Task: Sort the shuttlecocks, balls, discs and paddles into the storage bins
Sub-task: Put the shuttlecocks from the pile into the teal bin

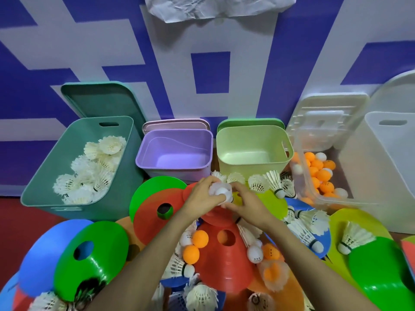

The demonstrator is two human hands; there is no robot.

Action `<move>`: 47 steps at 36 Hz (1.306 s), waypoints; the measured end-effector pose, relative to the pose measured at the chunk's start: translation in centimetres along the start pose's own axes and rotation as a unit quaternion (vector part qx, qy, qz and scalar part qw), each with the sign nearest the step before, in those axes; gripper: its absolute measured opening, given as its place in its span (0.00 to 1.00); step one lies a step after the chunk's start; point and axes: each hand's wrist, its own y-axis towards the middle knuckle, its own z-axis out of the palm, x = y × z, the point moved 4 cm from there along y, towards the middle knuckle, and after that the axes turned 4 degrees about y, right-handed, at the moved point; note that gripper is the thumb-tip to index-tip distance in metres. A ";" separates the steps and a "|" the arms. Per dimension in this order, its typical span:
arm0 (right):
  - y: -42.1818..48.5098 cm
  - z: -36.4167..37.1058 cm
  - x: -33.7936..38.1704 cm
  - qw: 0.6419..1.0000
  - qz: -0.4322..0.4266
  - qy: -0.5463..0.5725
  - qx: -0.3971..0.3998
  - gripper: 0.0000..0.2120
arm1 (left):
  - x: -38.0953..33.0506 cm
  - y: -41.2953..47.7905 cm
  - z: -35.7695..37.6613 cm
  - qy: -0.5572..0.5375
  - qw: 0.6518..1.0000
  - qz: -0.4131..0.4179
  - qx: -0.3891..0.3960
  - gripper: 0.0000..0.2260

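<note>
Left hand (198, 198) and right hand (249, 206) together gripping a white feather shuttlecock (221, 191), above a red plastic disc cone (224, 259), lilac plastic bin (143, 153) and pale green plastic bin (253, 167) just behind, teal plastic bin (67, 209) with shuttlecocks at left

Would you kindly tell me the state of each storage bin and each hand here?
Dark green plastic bin: open, holds white shuttlecocks.
Lilac plastic bin: open, empty.
Pale green plastic bin: open, empty.
Clear plastic box: open, holds orange and white balls.
White plastic bin: open, inside hidden.
Left hand: fingers curled round a white feather shuttlecock.
Right hand: fingers pinch the same shuttlecock.
</note>
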 end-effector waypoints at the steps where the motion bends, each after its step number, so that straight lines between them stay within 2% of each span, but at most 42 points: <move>1: -0.2 -0.9 0.1 1.000 -0.004 0.005 -0.021 0.18 | -0.7 0.1 0.1 -0.019 1.000 0.004 0.002 0.25; 7: -1.8 -6.6 0.5 0.987 -0.025 0.044 -0.152 0.19 | -7.3 1.5 2.1 -0.046 0.995 0.084 -0.017 0.20; 13: -4.1 -12.5 -0.7 0.961 -0.016 0.043 -0.271 0.21 | -14.9 3.5 6.6 -0.004 0.984 0.176 0.033 0.17; 17: -5.7 -15.7 -2.1 0.943 0.032 0.042 -0.329 0.19 | -18.0 4.8 9.7 0.024 0.981 0.172 0.084 0.20; 21: -6.4 -18.6 -3.4 0.916 0.095 -0.048 -0.386 0.14 | -20.3 5.8 12.2 0.040 0.979 0.150 0.129 0.21; 23: -6.3 -19.9 -4.4 0.903 0.148 -0.097 -0.391 0.13 | -20.8 6.1 13.1 0.051 0.979 0.135 0.146 0.23; 26: -5.8 -21.2 -6.1 0.887 0.240 -0.216 -0.329 0.17 | -20.4 6.6 14.2 0.092 0.975 0.127 0.159 0.28; 29: -5.7 -21.7 -6.8 0.871 0.283 -0.289 -0.280 0.17 | -19.3 6.7 14.4 0.113 0.975 0.127 0.144 0.20; 33: -5.5 -21.8 -6.4 0.851 0.294 -0.334 -0.279 0.14 | -16.8 7.1 14.3 0.107 0.979 0.130 0.117 0.15; 35: -5.4 -21.5 -6.2 0.862 0.289 -0.304 -0.283 0.18 | -15.9 6.8 14.0 0.109 0.979 0.132 0.113 0.13; 39: -5.2 -19.8 -3.8 0.913 0.214 -0.180 -0.295 0.22 | -13.5 6.6 12.2 0.114 0.983 0.126 0.070 0.13; 43: -5.4 -16.7 -1.9 0.949 0.148 -0.046 -0.275 0.19 | -9.4 6.8 9.8 0.154 0.984 0.082 0.024 0.14; 47: -4.7 -13.7 -2.1 0.964 0.125 0.012 -0.235 0.20 | -5.6 6.6 8.3 0.210 0.975 0.070 0.005 0.14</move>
